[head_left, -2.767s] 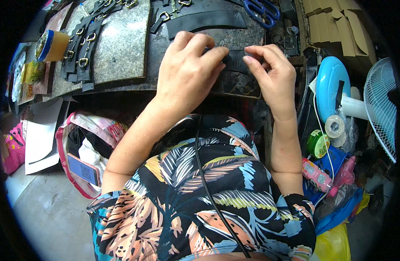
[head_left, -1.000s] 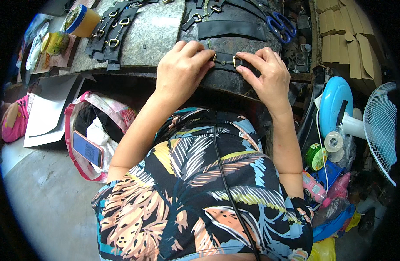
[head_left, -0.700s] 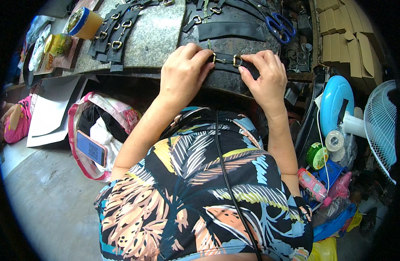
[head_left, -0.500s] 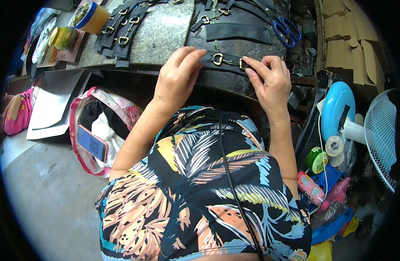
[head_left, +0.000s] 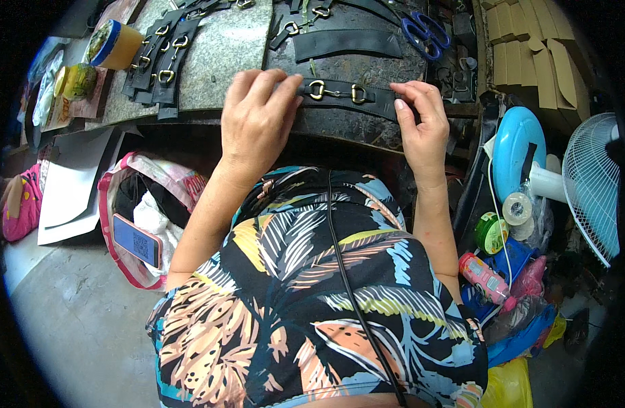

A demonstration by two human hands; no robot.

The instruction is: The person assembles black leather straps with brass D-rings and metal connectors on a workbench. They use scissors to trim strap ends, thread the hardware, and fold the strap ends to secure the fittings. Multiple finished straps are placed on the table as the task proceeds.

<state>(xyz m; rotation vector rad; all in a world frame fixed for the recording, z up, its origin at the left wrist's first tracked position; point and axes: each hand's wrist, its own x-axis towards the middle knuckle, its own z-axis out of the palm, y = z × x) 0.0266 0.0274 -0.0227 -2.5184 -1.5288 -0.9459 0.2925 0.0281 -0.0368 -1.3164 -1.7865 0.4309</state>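
Observation:
A black leather strap (head_left: pixel 377 103) lies across the dark work surface in front of me, fitted with a gold-coloured clasp and rings (head_left: pixel 337 90). At its left end my left hand (head_left: pixel 259 112) is closed, fingertips and thumb together on the strap. My right hand (head_left: pixel 424 122) pinches the right end between thumb and fingers. Just beyond lies a plain curved black leather piece (head_left: pixel 346 45). Blue-handled scissors (head_left: pixel 426 35) rest at the far right of it. More black straps with gold hardware (head_left: pixel 164 64) lie in a pile to the left.
A stone slab (head_left: pixel 225 47) covers the bench's left part, with a lidded jar (head_left: pixel 115 45) near its edge. Below left hangs a bag (head_left: pixel 115 183) with a phone (head_left: pixel 137 241) on it. To my right stand a fan (head_left: pixel 591 180) and cardboard pieces (head_left: pixel 530 68).
My right hand has moved off the right-hand ring to the strap's right end, baring the ring. My left hand stays at the left end. The whole view has shifted slightly.

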